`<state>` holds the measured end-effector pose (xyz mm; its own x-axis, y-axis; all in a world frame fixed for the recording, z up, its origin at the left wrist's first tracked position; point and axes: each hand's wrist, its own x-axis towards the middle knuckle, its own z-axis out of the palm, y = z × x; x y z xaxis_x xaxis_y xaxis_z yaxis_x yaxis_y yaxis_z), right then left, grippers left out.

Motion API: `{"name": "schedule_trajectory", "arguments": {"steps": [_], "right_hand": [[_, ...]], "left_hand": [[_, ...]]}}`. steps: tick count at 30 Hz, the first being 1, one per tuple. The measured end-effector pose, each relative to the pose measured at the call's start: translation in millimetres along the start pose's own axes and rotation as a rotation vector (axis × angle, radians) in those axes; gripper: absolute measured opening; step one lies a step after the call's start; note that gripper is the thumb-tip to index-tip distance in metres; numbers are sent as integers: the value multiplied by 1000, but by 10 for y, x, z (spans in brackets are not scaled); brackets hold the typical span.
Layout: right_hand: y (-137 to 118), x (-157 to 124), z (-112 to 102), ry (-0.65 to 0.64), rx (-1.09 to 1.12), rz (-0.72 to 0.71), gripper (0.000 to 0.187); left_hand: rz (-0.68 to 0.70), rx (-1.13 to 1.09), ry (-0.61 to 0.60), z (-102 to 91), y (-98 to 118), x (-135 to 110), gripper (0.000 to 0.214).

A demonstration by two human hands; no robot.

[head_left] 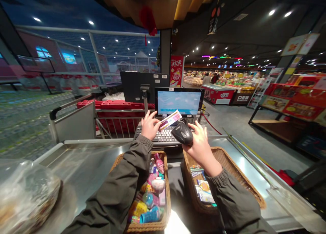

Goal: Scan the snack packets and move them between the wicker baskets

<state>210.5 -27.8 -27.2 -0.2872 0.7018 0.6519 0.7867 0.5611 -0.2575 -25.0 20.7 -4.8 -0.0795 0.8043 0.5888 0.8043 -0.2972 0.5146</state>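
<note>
— What sits at the left edge?

— A clear plastic bag [25, 193] of goods, blurred, by the front left corner of the steel counter [89, 162].

— And further in?

— A wicker basket [166, 190] crammed with small bright sweets and toys. My left sleeve lies over its left rim.

— Where is your left hand?

— My left hand [149, 125] is up at the counter's far edge, above the keyboard [163, 136]. Thumb and fingers are pinched tight on one end of a slim packet [170, 120] (pink and white, print too small to read). Its free end tilts up and to the right, in front of the lower edge of the lit screen [178, 102].

— And the right?

— My right hand [200, 145] is wrapped firmly round the handle of a black scanner [182, 134]. The scanner's head sits just below the packet's free end; whether the two touch I cannot tell.

— Anything under that arm?

— A second basket [236, 173], toward the counter's right edge, holding a few flat packets. My right sleeve crosses over its middle.
</note>
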Motion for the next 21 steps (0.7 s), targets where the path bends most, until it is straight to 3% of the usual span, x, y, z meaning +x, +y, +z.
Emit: {"name": "schedule_trajectory", "arguments": {"steps": [12,21], "right_hand": [[-47,-26,-5,-11,22,-4,40],[-40,-79,68,-11,56,17,43]], "left_hand": [[20,-4,-4,16,-64,-44,18],[-20,69,-104,-78,-188,-202,19]]}}
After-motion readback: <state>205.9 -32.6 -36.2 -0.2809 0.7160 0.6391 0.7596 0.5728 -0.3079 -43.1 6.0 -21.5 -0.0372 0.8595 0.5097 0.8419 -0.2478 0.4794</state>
